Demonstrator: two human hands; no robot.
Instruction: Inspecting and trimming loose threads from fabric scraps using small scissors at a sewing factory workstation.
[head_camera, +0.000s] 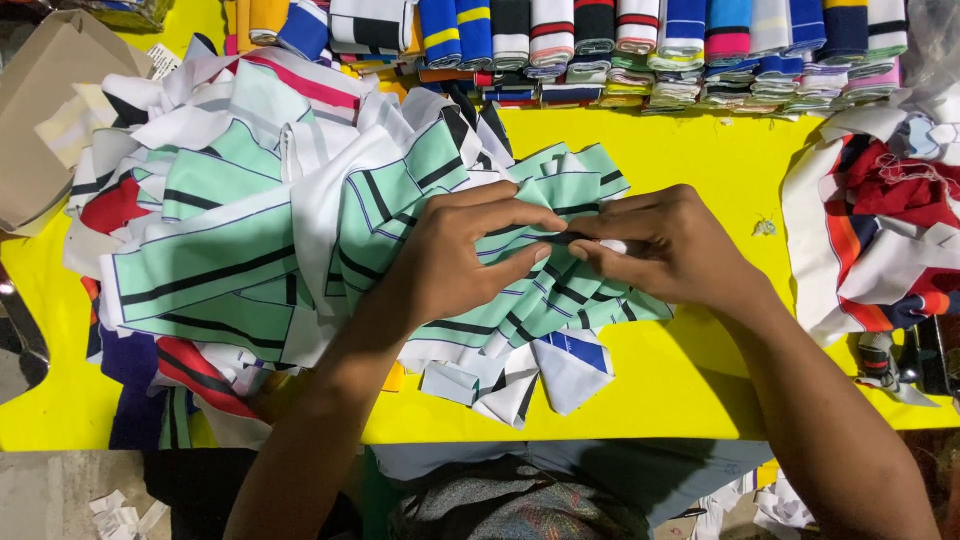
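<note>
A pile of mint-green fabric pieces (230, 255) with black and white stripes lies on the yellow table (690, 170). My left hand (455, 255) rests on the pile and pinches a fold of the green striped cloth between thumb and fingers. My right hand (670, 245) meets it from the right, fingertips pinching the same fold and a small dark thing that I cannot make out. Both hands touch at the fingertips over the middle of the table.
Folded striped collar pieces (660, 50) in many colours are stacked in rows along the far edge. A red, white and navy fabric heap (880, 220) lies at the right. A brown cardboard box (45, 110) sits at the far left. White scraps (120, 515) lie on the floor.
</note>
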